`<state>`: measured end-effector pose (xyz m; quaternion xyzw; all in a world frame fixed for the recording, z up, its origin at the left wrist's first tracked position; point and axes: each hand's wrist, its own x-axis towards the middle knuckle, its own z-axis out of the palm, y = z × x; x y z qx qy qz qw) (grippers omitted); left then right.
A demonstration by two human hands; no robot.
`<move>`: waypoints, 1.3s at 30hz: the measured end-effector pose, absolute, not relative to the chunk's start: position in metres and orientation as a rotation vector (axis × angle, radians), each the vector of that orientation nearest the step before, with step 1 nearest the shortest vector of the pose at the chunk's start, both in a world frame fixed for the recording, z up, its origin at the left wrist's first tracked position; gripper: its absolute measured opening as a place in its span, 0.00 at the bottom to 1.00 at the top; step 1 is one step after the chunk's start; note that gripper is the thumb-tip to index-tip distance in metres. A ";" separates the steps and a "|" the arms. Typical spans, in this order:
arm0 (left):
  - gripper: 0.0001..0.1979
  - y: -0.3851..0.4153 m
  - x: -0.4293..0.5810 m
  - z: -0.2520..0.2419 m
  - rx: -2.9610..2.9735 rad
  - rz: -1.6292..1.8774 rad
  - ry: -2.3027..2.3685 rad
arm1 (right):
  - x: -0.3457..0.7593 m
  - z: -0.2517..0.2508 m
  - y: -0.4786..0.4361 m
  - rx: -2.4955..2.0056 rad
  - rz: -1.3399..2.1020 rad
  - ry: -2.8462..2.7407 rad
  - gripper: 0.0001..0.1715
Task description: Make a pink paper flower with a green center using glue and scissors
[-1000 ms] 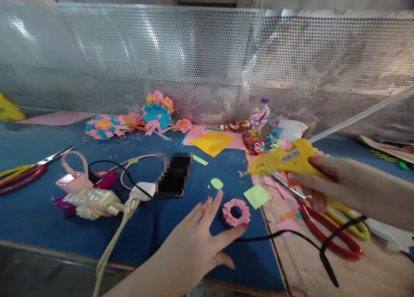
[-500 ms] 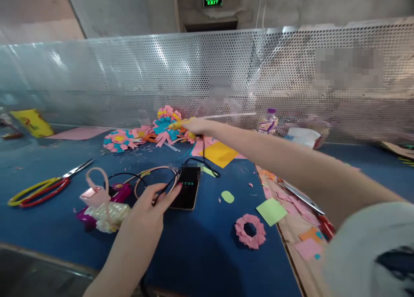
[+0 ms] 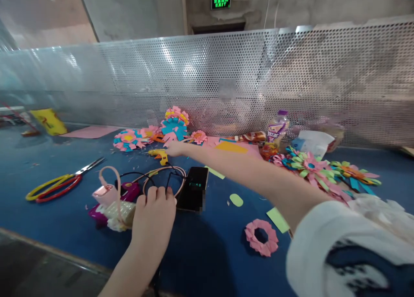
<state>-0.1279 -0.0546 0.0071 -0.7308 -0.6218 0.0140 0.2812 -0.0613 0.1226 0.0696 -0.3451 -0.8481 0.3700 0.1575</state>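
A yellow glue gun is low over the far middle of the blue table, nozzle to the left. My right hand is stretched out to its rear end with the fingers closed there; the fingertips are hidden. Close in front of me, my left hand is curled, knuckles up, on the black cord, which passes under the fingers. Right beside that hand lies a dark phone with a lit clock. A pink folded-paper ring lies to the right.
On the left are large scissors, a pink charger and a purple item. Paper flowers stand along the perforated metal screen; more flowers and a bottle are at right.
My right hand has lowered the glue gun toward the table. My left hand has turned knuckles up and curled over the cord. The view has shifted left, and more flowers show at right.
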 end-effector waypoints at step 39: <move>0.19 -0.049 -0.039 0.015 -2.530 0.088 -1.347 | 0.173 -0.026 0.024 -0.781 0.589 -2.707 0.27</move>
